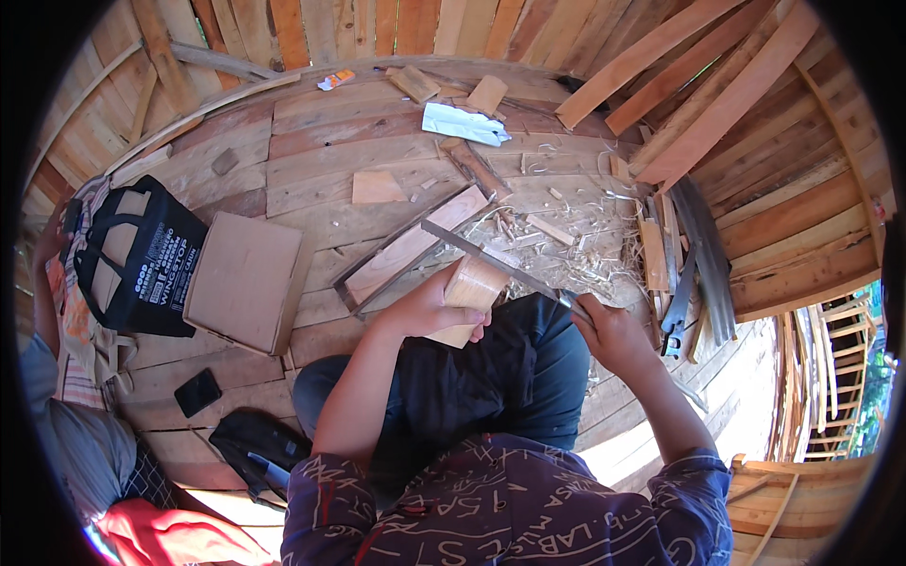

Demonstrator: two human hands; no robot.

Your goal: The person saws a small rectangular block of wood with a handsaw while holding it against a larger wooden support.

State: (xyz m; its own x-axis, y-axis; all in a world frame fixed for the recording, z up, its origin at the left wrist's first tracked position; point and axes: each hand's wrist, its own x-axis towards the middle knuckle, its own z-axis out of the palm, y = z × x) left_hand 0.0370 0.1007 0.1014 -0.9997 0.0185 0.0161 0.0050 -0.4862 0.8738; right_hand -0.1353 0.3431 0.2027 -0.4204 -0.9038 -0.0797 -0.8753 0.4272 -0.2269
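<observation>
My left hand (pixel 439 304) is wrapped round a pale wood block (pixel 479 281), which is held up on a slant above my lap. My right hand (pixel 613 330) grips the handle of a long, narrow, dark metal blade (pixel 462 243). From that hand the blade reaches up and left across the block's top end, its blunt tip beyond the block. Whether it is a file or a knife I cannot make out, nor whether it touches the wood. Beyond the tip, a long wooden box-like piece (pixel 415 247) lies aslant on the floor.
Wood shavings (pixel 585 226) litter the floor ahead. A handsaw (pixel 678 307) lies at the right, near leaning planks (pixel 698 104). On my left are a cardboard box (pixel 247 278), a black bag (pixel 142 259), a phone (pixel 197 392) and another person's leg (pixel 80 453).
</observation>
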